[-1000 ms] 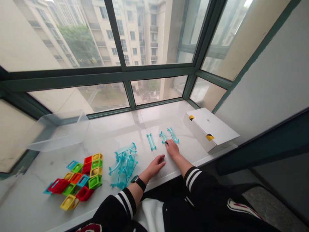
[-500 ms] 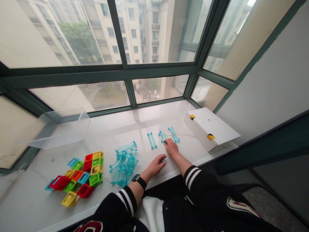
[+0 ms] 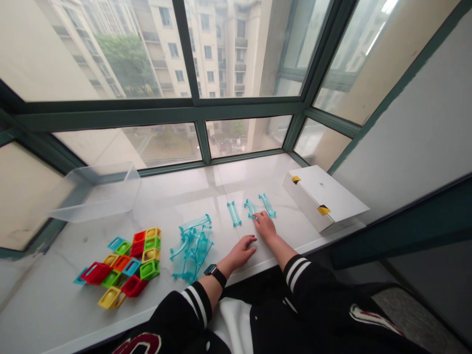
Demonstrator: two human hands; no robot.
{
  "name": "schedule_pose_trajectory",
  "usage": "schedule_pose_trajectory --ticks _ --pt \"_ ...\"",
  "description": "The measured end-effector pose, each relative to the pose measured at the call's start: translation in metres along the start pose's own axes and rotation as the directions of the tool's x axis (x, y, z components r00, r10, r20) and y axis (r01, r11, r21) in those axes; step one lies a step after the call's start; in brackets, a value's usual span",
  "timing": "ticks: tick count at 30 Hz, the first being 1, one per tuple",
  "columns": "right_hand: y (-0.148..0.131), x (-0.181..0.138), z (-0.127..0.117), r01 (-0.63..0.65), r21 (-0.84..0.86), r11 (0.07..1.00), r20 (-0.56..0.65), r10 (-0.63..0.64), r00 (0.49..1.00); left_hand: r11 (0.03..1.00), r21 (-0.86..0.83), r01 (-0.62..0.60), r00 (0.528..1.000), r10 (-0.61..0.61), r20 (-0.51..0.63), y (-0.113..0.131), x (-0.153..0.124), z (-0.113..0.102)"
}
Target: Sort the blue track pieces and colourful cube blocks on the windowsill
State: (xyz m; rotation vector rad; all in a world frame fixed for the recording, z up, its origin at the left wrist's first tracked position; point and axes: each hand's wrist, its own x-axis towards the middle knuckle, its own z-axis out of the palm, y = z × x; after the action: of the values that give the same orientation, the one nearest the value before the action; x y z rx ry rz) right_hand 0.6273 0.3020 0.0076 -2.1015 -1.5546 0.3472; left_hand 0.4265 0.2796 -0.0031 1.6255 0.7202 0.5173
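Observation:
My right hand (image 3: 264, 226) is at the near end of a curved, translucent blue plastic piece (image 3: 249, 206) lying on the white sill, with its fingers closed on that end. The fingertips cover part of the piece. My left hand (image 3: 240, 253), with a watch on the wrist, rests low over the sill, thumb and fingers apart, holding nothing. Two more translucent blue pieces lie alongside: a straight one (image 3: 234, 214) to the left and another (image 3: 267, 205) to the right. Left of my left hand is a loose pile of similar blue pieces (image 3: 193, 248).
Red, yellow, green and blue plastic blocks (image 3: 129, 265) lie grouped at the left. Behind them stands a clear plastic bin (image 3: 99, 194). A white box (image 3: 328, 191) with yellow-black tape sits at the right. Windows with a green frame (image 3: 158, 114) border the back of the sill.
The whole view has shifted slightly to the right. Both hands and the blue pieces keep nearly the same places relative to each other.

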Motion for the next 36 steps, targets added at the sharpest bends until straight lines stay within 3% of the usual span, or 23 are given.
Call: schedule_pose_trajectory --ticks 5,8,11,15,19,22,25,31,33,36 --pt "0.016 -0.032 0.003 0.05 0.219 0.974 -0.158 -0.015 0.987 0.998 -0.02 0.056 0.998 -0.056 -0.022 0.022 -0.015 -0.005" --pt "0.024 -0.056 0.003 0.123 0.312 0.942 -0.206 -0.059 0.977 0.992 -0.087 0.09 0.996 -0.088 0.024 0.04 -0.038 -0.023" --pt "0.026 -0.072 -0.001 0.118 0.354 0.928 -0.221 -0.039 0.974 0.977 -0.164 0.136 0.991 -0.135 0.017 0.054 -0.073 -0.048" --pt "0.022 -0.081 -0.008 0.106 0.366 0.925 -0.196 -0.034 0.98 0.961 -0.182 0.21 0.96 -0.238 -0.148 0.06 -0.13 -0.086" --pt "0.01 -0.087 -0.007 0.109 0.358 0.927 -0.164 -0.053 0.985 0.958 -0.119 0.26 0.878 -0.286 -0.384 0.052 -0.182 -0.117" --pt "-0.016 -0.095 -0.001 0.14 0.391 0.91 -0.095 -0.112 0.989 0.952 -0.11 0.285 0.79 -0.299 -0.535 0.044 -0.206 -0.13" --pt "-0.058 -0.104 0.005 0.249 0.442 0.862 -0.004 -0.276 0.961 0.955 -0.07 0.288 0.746 -0.27 -0.609 0.038 -0.216 -0.13" --pt "-0.153 -0.114 0.012 0.533 0.401 0.745 0.114 -0.618 0.778 0.888 0.336 0.315 0.786 -0.045 -0.617 0.036 -0.213 -0.115" --pt "-0.173 -0.113 0.017 0.587 0.295 0.754 0.207 -0.651 0.731 0.829 0.461 0.316 0.806 0.021 -0.591 0.037 -0.211 -0.11" --pt "-0.19 -0.108 0.025 0.621 0.108 0.776 0.365 -0.612 0.701 0.767 0.555 0.322 0.835 0.046 -0.548 0.034 -0.206 -0.105"
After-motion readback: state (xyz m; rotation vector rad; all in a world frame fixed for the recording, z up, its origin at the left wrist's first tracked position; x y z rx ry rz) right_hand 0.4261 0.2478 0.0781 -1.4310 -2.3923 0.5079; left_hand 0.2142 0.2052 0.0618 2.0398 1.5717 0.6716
